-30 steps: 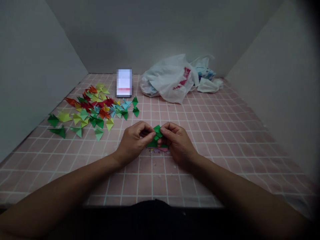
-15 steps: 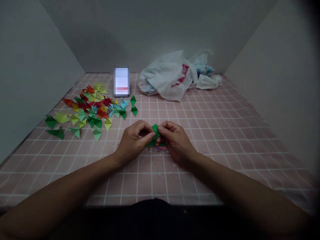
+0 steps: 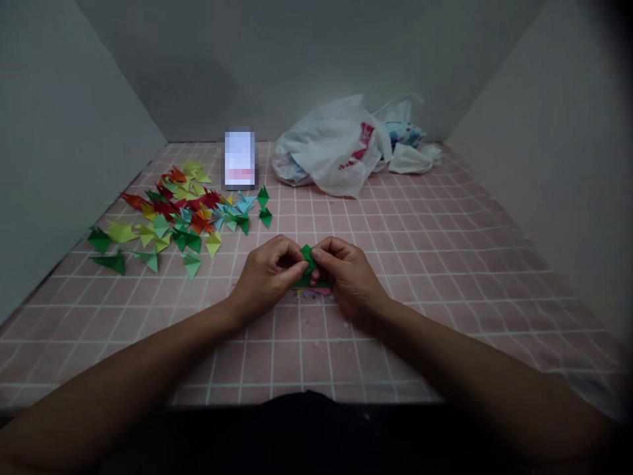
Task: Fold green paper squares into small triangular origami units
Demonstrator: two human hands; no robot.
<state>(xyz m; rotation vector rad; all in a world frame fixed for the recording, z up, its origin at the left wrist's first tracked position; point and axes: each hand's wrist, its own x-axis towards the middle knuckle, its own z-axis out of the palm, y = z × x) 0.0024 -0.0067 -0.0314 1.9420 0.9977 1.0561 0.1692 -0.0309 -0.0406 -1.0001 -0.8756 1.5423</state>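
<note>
Both hands meet over the middle of the table, pinching a small folded piece of green paper (image 3: 307, 254). My left hand (image 3: 270, 267) grips its left side between thumb and forefinger. On the right side, my right hand (image 3: 346, 270) holds it the same way, fingers curled. Underneath lies a stack of paper sheets (image 3: 322, 289), green on top with pink showing at the near edge; my hands hide most of it. Off to the left, a spread of folded paper cranes (image 3: 182, 218) in green, yellow, red, orange and blue covers the cloth.
A phone with a lit, blurred screen (image 3: 240, 158) stands behind the cranes. White plastic bags (image 3: 331, 148) lie crumpled near the back wall. The pink checked tablecloth (image 3: 435, 264) runs between grey walls on three sides, and small scraps dot it in front of my hands.
My fingers have shifted only slightly on the green paper, both hands still pinching it. The whole view has tilted a little; the cranes, phone and bags stay where they were.
</note>
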